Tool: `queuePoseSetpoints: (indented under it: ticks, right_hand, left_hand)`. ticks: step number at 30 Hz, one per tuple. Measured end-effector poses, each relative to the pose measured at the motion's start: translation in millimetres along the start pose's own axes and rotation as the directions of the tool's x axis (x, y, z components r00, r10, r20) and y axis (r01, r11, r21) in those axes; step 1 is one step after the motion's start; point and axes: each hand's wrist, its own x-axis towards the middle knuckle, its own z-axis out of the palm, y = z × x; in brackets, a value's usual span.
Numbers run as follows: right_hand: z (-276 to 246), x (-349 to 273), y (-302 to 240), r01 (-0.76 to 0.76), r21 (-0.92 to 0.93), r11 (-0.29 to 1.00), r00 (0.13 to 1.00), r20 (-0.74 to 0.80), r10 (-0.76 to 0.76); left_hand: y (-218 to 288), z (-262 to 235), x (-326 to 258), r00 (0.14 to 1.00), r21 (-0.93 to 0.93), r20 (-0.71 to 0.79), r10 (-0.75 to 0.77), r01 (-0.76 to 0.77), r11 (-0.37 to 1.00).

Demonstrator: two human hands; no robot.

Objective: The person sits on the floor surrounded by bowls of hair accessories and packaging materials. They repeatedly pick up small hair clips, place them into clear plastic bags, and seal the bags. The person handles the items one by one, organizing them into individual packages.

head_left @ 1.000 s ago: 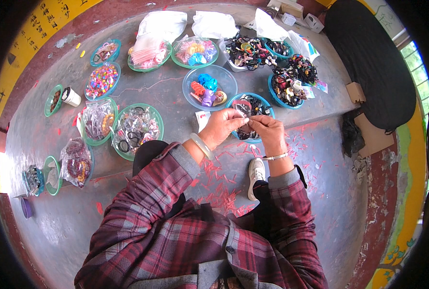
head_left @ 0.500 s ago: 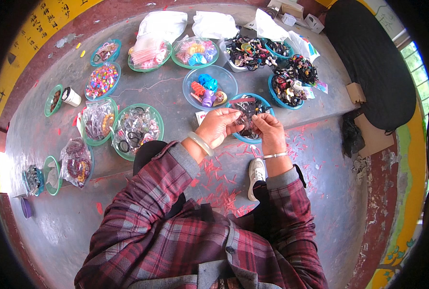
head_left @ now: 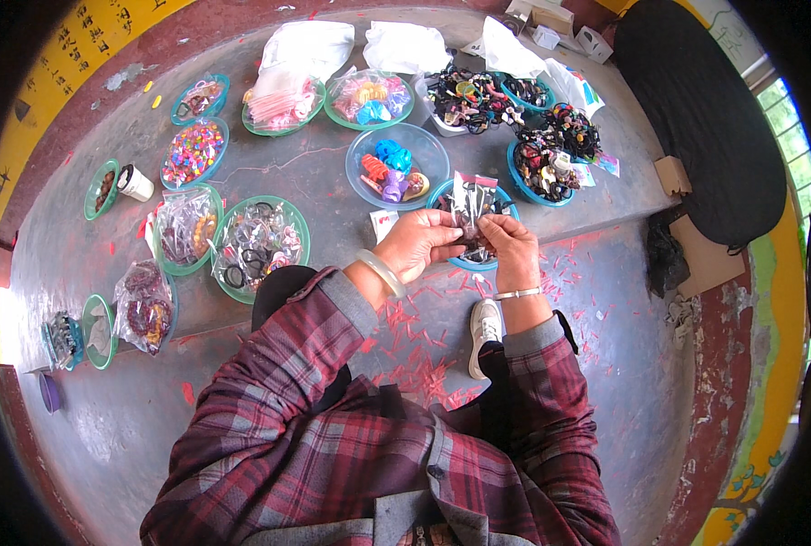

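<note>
Between my two hands is a small clear plastic bag with a red strip near its top edge and dark contents. My left hand pinches its lower left side, thumb and fingers closed. On the other side my right hand grips the lower right part, also closed. Beneath the bag stands a blue basin of dark items, partly hidden by the bag and my hands. Just beyond it, a translucent blue bowl contains blue, red and purple pieces.
To the left are green bowls of bagged hair ties and a basin of colourful beads. A blue basin of dark hair ties sits at right. Red scraps litter the lower floor beside my shoe. A raised step edge crosses the floor.
The bag's top has tipped upright and catches more light. My left hand has shifted slightly down along it, while my right hand has barely moved.
</note>
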Motion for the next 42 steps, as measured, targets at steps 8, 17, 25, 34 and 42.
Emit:
queuePoseSetpoints:
  ticks: [8, 17, 25, 34, 42]
  right_hand:
    - [1, -2, -7, -0.108, 0.051, 0.993, 0.991, 0.08, 0.103]
    - [-3, -1, -1, -0.147, 0.072, 0.987, 0.989, 0.041, 0.144]
    - [6, -8, -14, -0.153, 0.022, 0.988, 0.98, 0.134, 0.149]
    - [1, -4, -5, -0.2, 0.008, 0.98, 0.967, 0.161, 0.196]
    - [-3, 0, -5, -0.2, 0.098, 0.975, 0.962, 0.208, 0.177]
  left_hand:
    - [-1, -2, 1, 0.998, 0.069, -0.028, 0.055, -0.053, 0.996]
    - [1, 5, -2, 0.995, 0.16, -0.049, 0.084, -0.075, 0.984]
    - [-1, 4, -2, 0.991, 0.243, 0.016, 0.13, -0.13, 0.961]
    - [-1, 3, -2, 0.987, 0.236, -0.124, 0.1, -0.068, 0.969]
    - [10, 13, -10, 0.987, 0.26, -0.131, 0.094, -0.058, 0.964]
